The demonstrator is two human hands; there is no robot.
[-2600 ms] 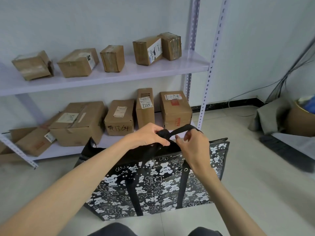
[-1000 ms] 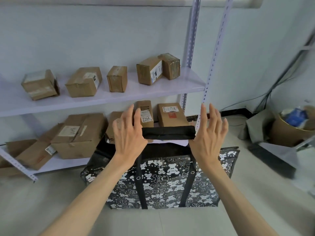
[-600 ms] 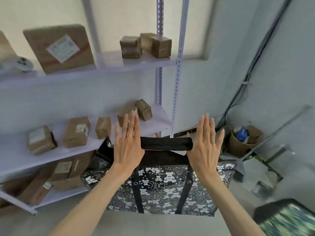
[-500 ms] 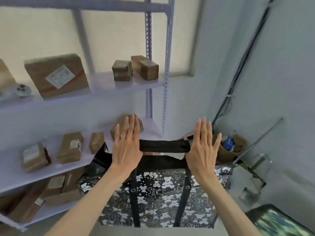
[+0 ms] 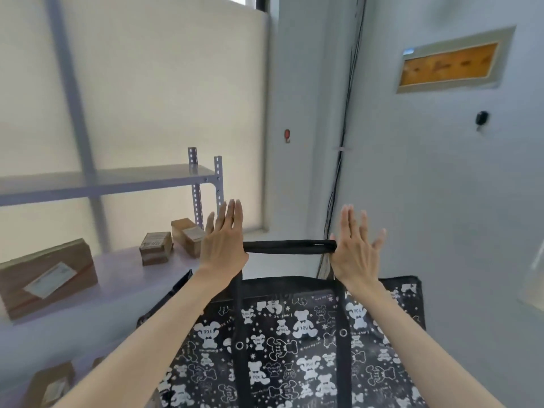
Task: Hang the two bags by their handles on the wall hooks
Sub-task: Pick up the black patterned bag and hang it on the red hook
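A black bag (image 5: pixel 297 337) printed with white bears hangs in front of me. Its black handles (image 5: pixel 290 247) are stretched level between my two hands. My left hand (image 5: pixel 223 245) carries the left end and my right hand (image 5: pixel 354 253) the right end, each over the thumb with the fingers straight and pointing up. A small red hook (image 5: pixel 287 136) is on the wall above the handles. A black hook (image 5: pixel 482 118) is on the wall to the upper right. No second bag is in view.
A metal shelf rack (image 5: pixel 203 184) with cardboard boxes (image 5: pixel 154 247) stands at the left before a blinded window. Black cables (image 5: pixel 341 142) run down the wall corner. An orange panel (image 5: pixel 450 64) is set high in the right wall.
My hands have lifted the bag off the floor by its handles, and my view has swung up and right from the shelves to the wall with the hooks.
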